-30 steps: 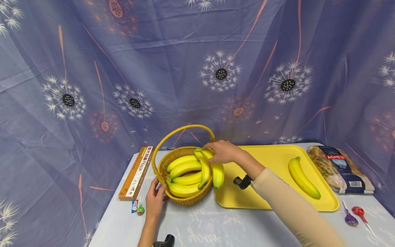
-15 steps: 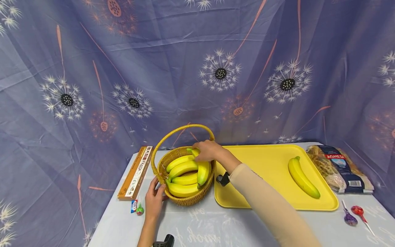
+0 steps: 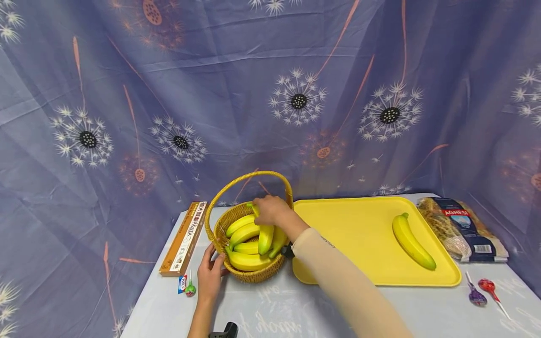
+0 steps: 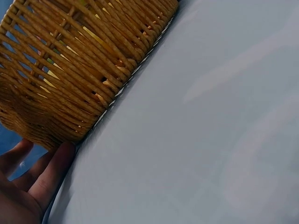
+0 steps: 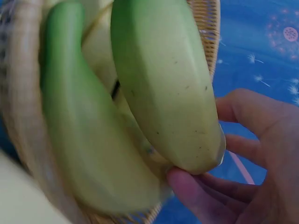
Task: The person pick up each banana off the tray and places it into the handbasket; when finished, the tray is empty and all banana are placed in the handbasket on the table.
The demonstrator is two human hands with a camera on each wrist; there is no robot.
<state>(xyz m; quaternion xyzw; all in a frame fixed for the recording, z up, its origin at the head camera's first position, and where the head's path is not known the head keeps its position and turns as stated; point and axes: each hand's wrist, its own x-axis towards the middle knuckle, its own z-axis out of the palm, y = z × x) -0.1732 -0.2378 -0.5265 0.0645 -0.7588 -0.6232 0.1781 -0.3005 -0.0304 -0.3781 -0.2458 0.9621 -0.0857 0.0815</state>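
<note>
My right hand (image 3: 271,211) reaches over the wicker basket (image 3: 255,278) and pinches a yellow banana (image 3: 265,240) near its upper end. In the right wrist view the held banana (image 5: 163,88) has a green tinge, with the thumb and fingers at its end. Another banana (image 5: 88,140) lies beside it within the basket. Several more bananas (image 3: 247,261) fill the basket below. My left hand (image 3: 210,272) rests against the basket's left side. The left wrist view shows its fingertips (image 4: 63,151) touching the woven wall low down, fingers mostly straight.
A yellow tray (image 3: 338,234) right of the basket bears one banana (image 3: 413,241). Beyond it lies a pasta bag (image 3: 462,230), with a purple lollipop (image 3: 477,297) and a red lollipop (image 3: 487,285) in front. A pasta box (image 3: 184,239) and green lollipop (image 3: 190,288) stand at left. The basket's handle (image 3: 249,176) arches overhead.
My right hand has moved left over the basket with the banana, from the rim by the tray to above the other bananas. The left hand stays at the basket's side.
</note>
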